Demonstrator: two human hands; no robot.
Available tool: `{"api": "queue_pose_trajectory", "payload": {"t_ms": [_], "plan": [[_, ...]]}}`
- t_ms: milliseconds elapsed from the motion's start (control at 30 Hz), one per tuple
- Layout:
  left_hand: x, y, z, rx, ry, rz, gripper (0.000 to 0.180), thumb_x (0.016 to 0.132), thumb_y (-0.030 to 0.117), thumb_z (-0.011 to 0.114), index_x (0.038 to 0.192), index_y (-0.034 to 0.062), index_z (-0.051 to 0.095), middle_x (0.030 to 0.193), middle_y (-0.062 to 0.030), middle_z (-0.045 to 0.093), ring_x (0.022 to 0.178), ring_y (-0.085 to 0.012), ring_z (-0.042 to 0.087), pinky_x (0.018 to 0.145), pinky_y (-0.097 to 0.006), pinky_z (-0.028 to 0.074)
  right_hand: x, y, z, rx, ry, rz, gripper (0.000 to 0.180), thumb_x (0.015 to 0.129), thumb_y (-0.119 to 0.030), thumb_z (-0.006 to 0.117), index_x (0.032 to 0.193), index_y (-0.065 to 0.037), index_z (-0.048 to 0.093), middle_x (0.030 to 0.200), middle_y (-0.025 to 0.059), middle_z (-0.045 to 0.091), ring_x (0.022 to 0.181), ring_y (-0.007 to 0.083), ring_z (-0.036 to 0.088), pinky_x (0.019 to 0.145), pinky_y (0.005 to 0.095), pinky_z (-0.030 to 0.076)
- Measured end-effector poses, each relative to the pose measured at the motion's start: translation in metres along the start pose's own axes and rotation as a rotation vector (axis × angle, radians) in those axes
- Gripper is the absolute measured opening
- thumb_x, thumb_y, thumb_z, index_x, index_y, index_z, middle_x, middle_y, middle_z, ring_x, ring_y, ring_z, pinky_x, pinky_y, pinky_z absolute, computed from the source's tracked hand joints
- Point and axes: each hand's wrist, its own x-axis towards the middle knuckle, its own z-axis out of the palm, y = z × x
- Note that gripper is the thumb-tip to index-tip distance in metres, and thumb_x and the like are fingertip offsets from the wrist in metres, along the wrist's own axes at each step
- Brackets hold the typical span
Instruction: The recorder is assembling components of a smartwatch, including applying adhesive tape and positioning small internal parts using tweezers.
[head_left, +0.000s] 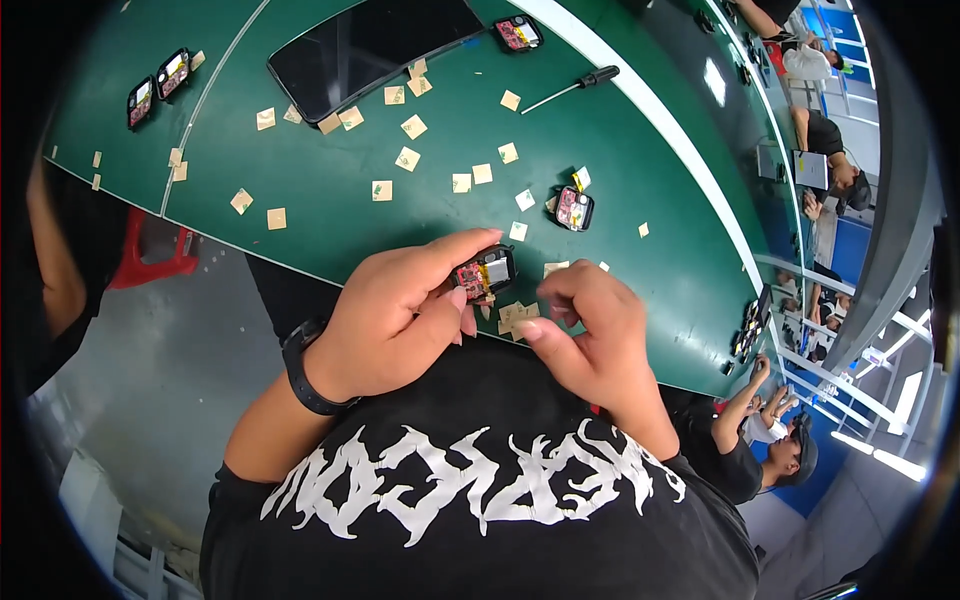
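My left hand (405,315) holds a small open black device case (486,273) with a red circuit board inside, pinched between thumb and fingers at the near edge of the green table (330,215). A black band sits on that wrist. My right hand (590,325) hovers just right of the case with thumb and forefinger pinched together; whether a small piece is between them I cannot tell. Several small tan paper squares (516,316) lie under and between the hands. A second open case (574,208) rests on the table just beyond.
Tan paper squares are scattered over the table. A large dark glossy panel (370,50) lies at the far side, with a black-handled screwdriver (575,86) to its right. More small cases sit at far left (158,86) and top (517,32). Other people sit at the right.
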Motion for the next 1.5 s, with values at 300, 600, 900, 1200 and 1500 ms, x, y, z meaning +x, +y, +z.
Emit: {"api": "queue_pose_trajectory", "payload": {"t_ms": [300, 600, 900, 1200, 1500], "plan": [[-0.002, -0.004, 0.004, 0.135, 0.010, 0.107, 0.053, 0.092, -0.009, 0.048, 0.144, -0.0028, 0.055, 0.104, -0.0108, 0.071, 0.073, -0.0123, 0.068, 0.068, -0.027, 0.057, 0.006, 0.009, -0.012, -0.347, -0.024, -0.469, 0.026, 0.077, -0.006, 0.076, 0.100, -0.002, 0.065, 0.094, 0.0079, 0.066, 0.075, 0.0229, 0.065, 0.055, 0.0346, 0.050], [-0.002, -0.003, 0.006, 0.254, 0.002, 0.180, 0.056, 0.089, -0.014, 0.050, 0.142, 0.0009, 0.060, 0.101, -0.0105, 0.071, 0.074, -0.0138, 0.067, 0.069, -0.028, 0.057, 0.011, -0.002, -0.007, -0.505, -0.045, -0.570, 0.022, 0.074, -0.006, 0.073, 0.095, -0.001, 0.070, 0.091, 0.0057, 0.065, 0.069, 0.0168, 0.060, 0.051, 0.0299, 0.047], [-0.001, -0.003, 0.004, 0.275, -0.030, 0.187, 0.059, 0.086, -0.015, 0.051, 0.142, 0.0007, 0.060, 0.093, -0.0094, 0.069, 0.073, -0.0146, 0.067, 0.069, -0.028, 0.057, 0.010, -0.003, -0.004, -0.523, -0.063, -0.548, 0.021, 0.074, -0.006, 0.071, 0.094, 0.000, 0.070, 0.089, 0.0055, 0.063, 0.069, 0.0167, 0.058, 0.050, 0.0298, 0.046], [0.004, 0.001, -0.004, 0.184, -0.128, 0.117, 0.063, 0.083, -0.016, 0.049, 0.142, 0.0016, 0.060, 0.091, -0.0102, 0.069, 0.073, -0.0161, 0.070, 0.068, -0.029, 0.058, 0.019, -0.012, -0.013, -0.554, -0.173, -0.583, 0.013, 0.075, -0.006, 0.071, 0.087, -0.002, 0.066, 0.082, 0.0032, 0.056, 0.071, 0.0174, 0.057, 0.054, 0.0300, 0.050], [0.007, 0.017, -0.006, -0.112, -0.133, -0.194, 0.044, 0.099, -0.006, 0.052, 0.143, -0.0016, 0.057, 0.097, -0.0054, 0.067, 0.077, -0.0099, 0.067, 0.069, -0.025, 0.058, 0.019, -0.009, -0.017, -0.434, -0.090, -0.472, 0.014, 0.077, -0.010, 0.074, 0.089, -0.005, 0.068, 0.086, 0.0031, 0.063, 0.074, 0.0186, 0.061, 0.058, 0.0330, 0.052]]}}
